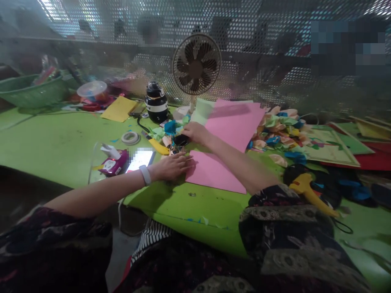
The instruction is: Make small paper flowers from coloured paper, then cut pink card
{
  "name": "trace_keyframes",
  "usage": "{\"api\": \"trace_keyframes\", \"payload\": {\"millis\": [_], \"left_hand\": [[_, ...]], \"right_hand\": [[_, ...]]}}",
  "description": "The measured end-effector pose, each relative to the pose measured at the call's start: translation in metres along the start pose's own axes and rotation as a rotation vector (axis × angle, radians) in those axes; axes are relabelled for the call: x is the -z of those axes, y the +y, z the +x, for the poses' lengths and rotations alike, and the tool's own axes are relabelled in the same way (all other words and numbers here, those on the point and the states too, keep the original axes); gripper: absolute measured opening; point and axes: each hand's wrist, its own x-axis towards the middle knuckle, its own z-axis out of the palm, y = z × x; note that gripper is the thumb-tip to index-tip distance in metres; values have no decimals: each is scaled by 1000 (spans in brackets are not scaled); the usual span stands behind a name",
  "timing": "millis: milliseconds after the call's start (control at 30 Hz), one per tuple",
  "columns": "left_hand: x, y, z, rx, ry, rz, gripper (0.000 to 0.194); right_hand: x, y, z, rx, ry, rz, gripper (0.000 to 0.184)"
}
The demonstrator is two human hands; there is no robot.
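My left hand (174, 166) lies palm down with its fingers stretched out, the tips at the left edge of a pink paper sheet (215, 173). Just beyond it, my right hand (196, 133) reaches across the sheet, fingers closed on a small black object (181, 141). The kind of that object is not clear, as the fingers cover part of it. Around it lie green and blue paper scraps (170, 127) and a yellow-handled tool (158, 145). Larger pink sheets (235, 122) are spread behind my right forearm.
A fan (196, 64) and a black bottle (156, 103) stand at the back. Left are a tape roll (130, 138), a lit phone (140, 159) and a purple power strip (114, 163). On the right sit cut paper pieces (279, 132) and a yellow glue gun (311, 193).
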Motion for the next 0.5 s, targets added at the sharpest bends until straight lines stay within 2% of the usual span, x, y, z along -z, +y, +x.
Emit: {"api": "trace_keyframes", "payload": {"millis": [133, 267, 400, 500], "left_hand": [[1, 0, 2, 7, 14, -37, 52], [6, 3, 1, 4, 11, -59, 52], [15, -2, 1, 39, 15, -10, 54], [19, -14, 0, 155, 67, 41, 49]], "right_hand": [[3, 3, -13, 41, 73, 37, 33], [5, 3, -32, -44, 152, 179, 37], [-1, 10, -40, -119, 264, 405, 41], [-9, 15, -33, -172, 370, 673, 41]]}}
